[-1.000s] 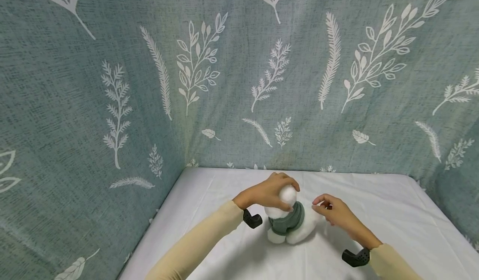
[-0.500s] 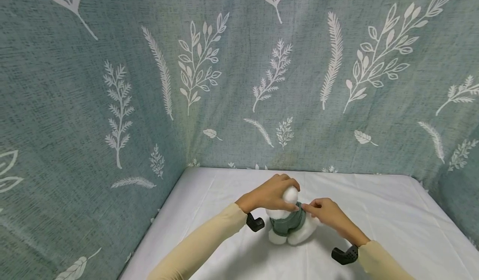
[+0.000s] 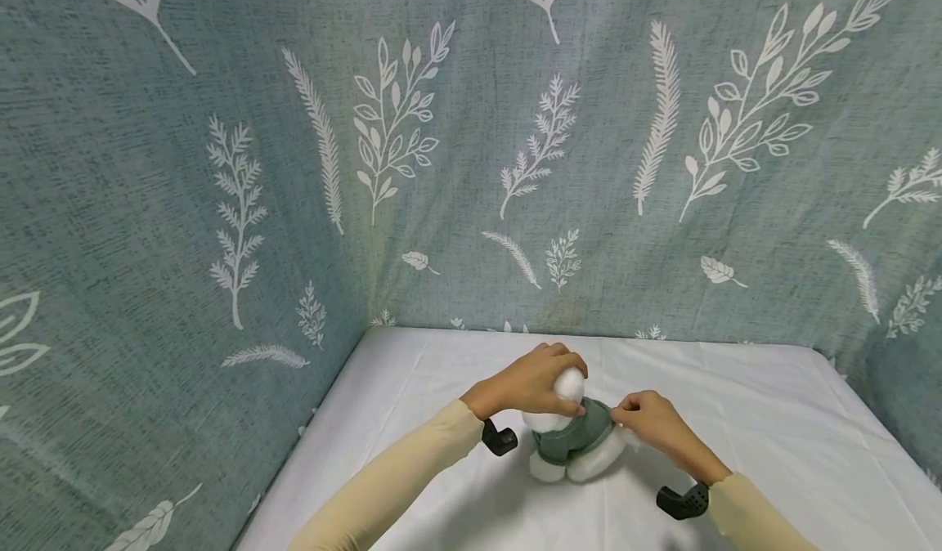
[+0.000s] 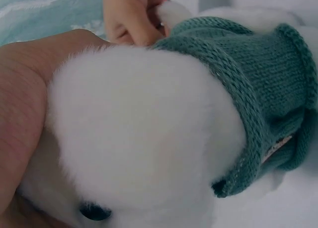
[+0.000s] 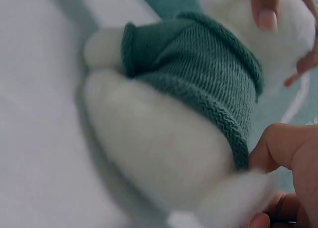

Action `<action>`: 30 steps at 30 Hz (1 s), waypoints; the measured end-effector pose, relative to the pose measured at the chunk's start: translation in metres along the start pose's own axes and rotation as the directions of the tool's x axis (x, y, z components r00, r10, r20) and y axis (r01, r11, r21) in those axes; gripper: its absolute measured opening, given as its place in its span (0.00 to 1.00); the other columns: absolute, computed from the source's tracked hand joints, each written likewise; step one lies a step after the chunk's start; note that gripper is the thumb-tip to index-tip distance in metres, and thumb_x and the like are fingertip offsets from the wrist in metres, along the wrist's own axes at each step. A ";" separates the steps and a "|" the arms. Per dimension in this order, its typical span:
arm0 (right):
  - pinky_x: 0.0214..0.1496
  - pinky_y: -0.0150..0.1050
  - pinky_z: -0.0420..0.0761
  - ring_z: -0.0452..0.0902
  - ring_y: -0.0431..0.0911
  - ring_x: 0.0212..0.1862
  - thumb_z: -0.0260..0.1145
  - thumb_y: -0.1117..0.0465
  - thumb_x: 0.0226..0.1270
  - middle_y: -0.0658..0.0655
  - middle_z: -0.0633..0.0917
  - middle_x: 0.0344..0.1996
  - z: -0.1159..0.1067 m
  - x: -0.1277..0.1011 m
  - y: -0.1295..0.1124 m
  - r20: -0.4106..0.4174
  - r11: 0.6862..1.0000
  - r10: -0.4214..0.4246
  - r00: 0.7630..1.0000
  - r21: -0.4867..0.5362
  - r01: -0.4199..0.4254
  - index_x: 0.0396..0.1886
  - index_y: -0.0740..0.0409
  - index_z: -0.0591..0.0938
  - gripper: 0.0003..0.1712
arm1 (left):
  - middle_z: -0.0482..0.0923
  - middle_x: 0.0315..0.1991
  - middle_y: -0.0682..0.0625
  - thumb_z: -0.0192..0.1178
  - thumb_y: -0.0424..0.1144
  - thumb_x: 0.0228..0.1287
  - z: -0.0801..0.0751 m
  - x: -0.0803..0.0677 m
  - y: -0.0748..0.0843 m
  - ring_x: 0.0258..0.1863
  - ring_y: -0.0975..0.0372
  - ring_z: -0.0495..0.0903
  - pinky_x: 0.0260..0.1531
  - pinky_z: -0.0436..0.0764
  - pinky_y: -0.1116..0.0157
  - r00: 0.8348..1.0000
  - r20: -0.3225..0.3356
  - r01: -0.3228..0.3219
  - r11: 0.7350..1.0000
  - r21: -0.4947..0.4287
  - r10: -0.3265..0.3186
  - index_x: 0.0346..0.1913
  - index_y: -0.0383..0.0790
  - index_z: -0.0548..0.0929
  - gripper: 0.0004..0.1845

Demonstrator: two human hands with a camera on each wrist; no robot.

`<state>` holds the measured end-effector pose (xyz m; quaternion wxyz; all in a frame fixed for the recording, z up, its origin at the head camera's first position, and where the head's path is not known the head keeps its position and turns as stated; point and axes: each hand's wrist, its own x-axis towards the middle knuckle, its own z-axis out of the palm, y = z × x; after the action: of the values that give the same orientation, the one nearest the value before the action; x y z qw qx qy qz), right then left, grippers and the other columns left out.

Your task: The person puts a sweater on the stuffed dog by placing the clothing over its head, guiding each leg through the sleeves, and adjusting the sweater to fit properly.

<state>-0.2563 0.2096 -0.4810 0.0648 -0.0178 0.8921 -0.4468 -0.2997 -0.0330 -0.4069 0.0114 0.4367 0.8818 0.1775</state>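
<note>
A white plush animal (image 3: 548, 472) in a green knitted sweater (image 3: 577, 436) sits on the white cloth. My left hand (image 3: 526, 383) grips its round head, fingers over the far side and thumb near the collar. Up close in the left wrist view are the furry head (image 4: 134, 118) and a dark eye (image 4: 95, 211). At the sweater's back hem my right hand (image 3: 651, 422) pinches the knit between thumb and forefinger. The right wrist view shows that rolled hem (image 5: 218, 121) lying across the toy's white body (image 5: 159, 138), beside a small tail.
White cloth (image 3: 412, 371) covers the table under the toy. Green curtains (image 3: 456, 142) with white leaf prints rise at the back and along the sides. A black device (image 3: 500, 438) is strapped to each wrist.
My right hand came in from the right to the sweater's upper edge, took hold, and drew the hem back to the right over the toy's body. The left hand stays on the head.
</note>
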 end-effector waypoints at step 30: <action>0.35 0.41 0.69 0.69 0.46 0.30 0.62 0.56 0.79 0.51 0.77 0.25 0.001 0.033 0.005 0.146 0.998 -0.030 0.989 0.065 0.020 0.28 0.59 0.86 0.18 | 0.76 0.55 0.52 0.72 0.49 0.62 -0.001 -0.004 0.000 0.51 0.61 0.72 0.41 0.76 0.70 0.999 0.007 -0.035 0.999 0.005 0.035 0.58 0.52 0.82 0.22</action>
<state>-0.2889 0.2093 -0.4889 0.1251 -0.0598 0.8700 -0.4731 -0.2972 -0.0361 -0.4066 0.0103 0.4529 0.8744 0.1737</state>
